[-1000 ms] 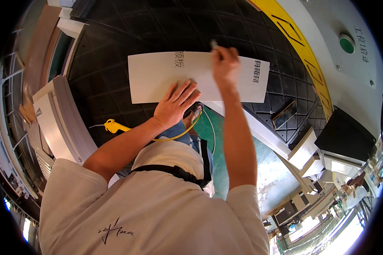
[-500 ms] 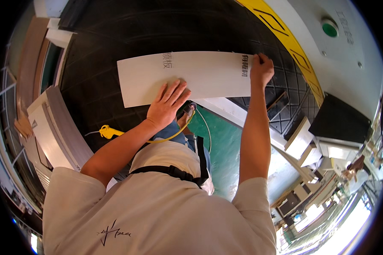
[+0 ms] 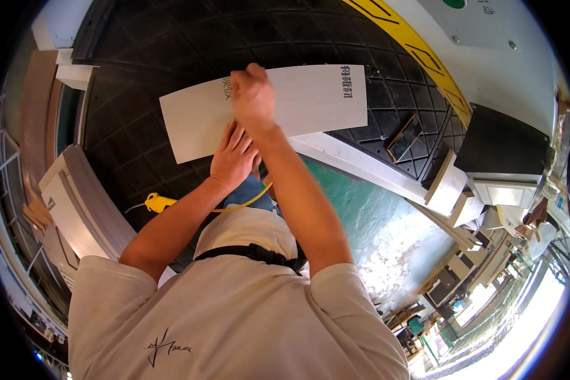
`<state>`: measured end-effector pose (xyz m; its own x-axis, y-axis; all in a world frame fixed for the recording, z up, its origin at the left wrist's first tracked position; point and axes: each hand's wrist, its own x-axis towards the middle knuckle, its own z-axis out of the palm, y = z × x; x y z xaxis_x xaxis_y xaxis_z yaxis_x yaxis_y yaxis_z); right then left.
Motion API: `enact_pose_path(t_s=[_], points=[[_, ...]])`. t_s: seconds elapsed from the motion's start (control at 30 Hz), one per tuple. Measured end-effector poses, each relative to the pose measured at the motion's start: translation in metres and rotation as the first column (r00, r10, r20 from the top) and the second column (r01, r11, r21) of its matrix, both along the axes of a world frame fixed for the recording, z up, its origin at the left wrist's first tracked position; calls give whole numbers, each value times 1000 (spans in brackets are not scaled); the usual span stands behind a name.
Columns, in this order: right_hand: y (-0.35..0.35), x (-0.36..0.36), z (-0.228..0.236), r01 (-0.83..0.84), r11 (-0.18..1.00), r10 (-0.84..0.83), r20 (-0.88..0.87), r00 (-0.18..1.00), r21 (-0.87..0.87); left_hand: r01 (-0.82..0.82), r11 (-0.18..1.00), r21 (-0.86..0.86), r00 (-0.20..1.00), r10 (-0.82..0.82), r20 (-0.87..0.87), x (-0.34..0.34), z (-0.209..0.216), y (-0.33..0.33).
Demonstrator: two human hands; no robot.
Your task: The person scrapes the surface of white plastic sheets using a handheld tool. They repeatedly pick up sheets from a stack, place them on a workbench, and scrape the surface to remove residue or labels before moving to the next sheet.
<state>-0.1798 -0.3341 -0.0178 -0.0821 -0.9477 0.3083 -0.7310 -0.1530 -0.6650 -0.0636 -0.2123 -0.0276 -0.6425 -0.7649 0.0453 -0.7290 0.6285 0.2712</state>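
Observation:
A long pale board (image 3: 316, 101) with dark characters printed near both ends lies crosswise in front of me on a black tiled-looking work surface. My left hand (image 3: 233, 158) lies flat on its near edge, left of the middle, with the fingers stretched forward. Over the board's far edge is my right hand (image 3: 253, 98), the forearm reaching across just right of my left fingers. Its fingers are curled closed; anything inside them is hidden. Left of my left forearm rests a yellow air blow gun (image 3: 159, 202) with a yellow hose (image 3: 247, 204).
To the right on the black surface (image 3: 316, 25) lies a flat dark rectangular thing (image 3: 404, 138). A grey machine housing with a yellow strip (image 3: 427, 58) bounds the far right. Stacked panels (image 3: 76, 202) stand at the left. Green floor (image 3: 348, 190) shows below the white edge.
My right hand has moved left along the board's far edge, from its right end to left of the middle. The board sits slightly further left in view. My left hand still rests on it.

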Motion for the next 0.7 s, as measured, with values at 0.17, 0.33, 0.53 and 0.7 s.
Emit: enact_pose_path(t_s=[0.17,0.33,0.53,0.7], points=[[-6,-137,3,187,973,-173,-114,978,136,-49,996,77,992,58,-111,-7,14,-7],[1,-254,3,559,823,-521,-258,813,98,-11,1000,-10,987,9,-160,-34,11,-14],[-7,-71,-10,171,978,-173,8,985,121,-45,996,-73,988,34,-150,-29,8,-11],[3,108,11,-72,989,88,-128,988,126,-35,992,-120,959,0,-282,-43,-12,-9]])
